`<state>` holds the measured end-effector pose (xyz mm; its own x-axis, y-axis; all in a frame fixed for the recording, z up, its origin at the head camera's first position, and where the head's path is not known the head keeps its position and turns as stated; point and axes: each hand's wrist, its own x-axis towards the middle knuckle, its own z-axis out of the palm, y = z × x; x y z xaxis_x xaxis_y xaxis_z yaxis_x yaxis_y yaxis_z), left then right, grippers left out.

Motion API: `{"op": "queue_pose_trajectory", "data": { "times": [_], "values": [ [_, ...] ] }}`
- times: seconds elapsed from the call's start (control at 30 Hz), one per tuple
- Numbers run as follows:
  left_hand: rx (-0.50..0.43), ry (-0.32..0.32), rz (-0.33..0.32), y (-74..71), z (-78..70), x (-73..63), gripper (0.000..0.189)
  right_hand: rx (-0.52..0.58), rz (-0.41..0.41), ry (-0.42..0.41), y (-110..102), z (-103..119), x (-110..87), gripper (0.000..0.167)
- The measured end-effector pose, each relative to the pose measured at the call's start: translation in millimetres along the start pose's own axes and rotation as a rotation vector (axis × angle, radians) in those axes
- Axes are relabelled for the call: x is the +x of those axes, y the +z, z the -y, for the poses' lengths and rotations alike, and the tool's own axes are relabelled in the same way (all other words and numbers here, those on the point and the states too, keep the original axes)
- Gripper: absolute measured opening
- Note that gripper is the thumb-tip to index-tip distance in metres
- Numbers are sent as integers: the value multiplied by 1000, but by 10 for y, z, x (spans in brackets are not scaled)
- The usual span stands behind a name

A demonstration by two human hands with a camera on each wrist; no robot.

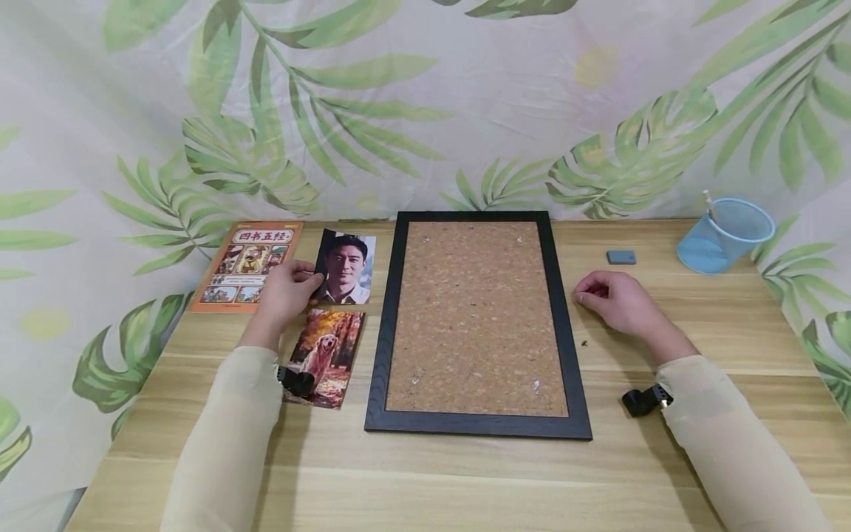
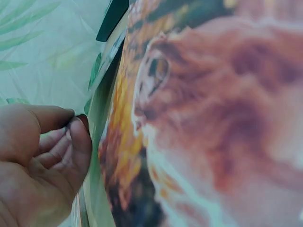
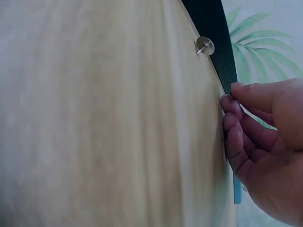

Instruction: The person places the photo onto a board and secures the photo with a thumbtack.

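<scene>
My left hand (image 1: pixel 286 292) pinches the left edge of a portrait photo (image 1: pixel 347 267) between thumb and fingers, at the left of the table. Just below it lies a photo of a golden dog (image 1: pixel 326 355), which fills much of the left wrist view. Right of the board, my right hand (image 1: pixel 614 299) is low over the table, thumb and forefinger pinched together at a tiny thing, probably a thumbtack, mostly hidden by the fingertips. Another thumbtack (image 3: pixel 205 46) lies point up on the table near this hand. Between the hands is a black-framed cork board (image 1: pixel 475 318).
An orange comic-style book (image 1: pixel 249 266) lies beyond the left hand. At the back right are a small blue-grey eraser (image 1: pixel 621 257) and a tilted blue mesh pen cup (image 1: pixel 721 240) with a pencil in it. A leaf-patterned cloth (image 1: pixel 492 96) hangs behind the table.
</scene>
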<state>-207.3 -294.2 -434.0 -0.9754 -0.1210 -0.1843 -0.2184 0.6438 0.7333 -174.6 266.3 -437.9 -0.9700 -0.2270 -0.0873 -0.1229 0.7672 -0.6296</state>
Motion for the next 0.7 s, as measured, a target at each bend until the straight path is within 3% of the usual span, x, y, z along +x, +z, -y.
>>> {"op": "queue_pose_trajectory", "data": {
  "times": [0.37,0.7],
  "values": [
    [-150,84,-33,-14,-22,-78,43,-2,-14,18,-15,-24,-41,20],
    [-279,154,12,98,-299,-201,43,-5,-39,19,-24,14,-56,21]
  ]
}}
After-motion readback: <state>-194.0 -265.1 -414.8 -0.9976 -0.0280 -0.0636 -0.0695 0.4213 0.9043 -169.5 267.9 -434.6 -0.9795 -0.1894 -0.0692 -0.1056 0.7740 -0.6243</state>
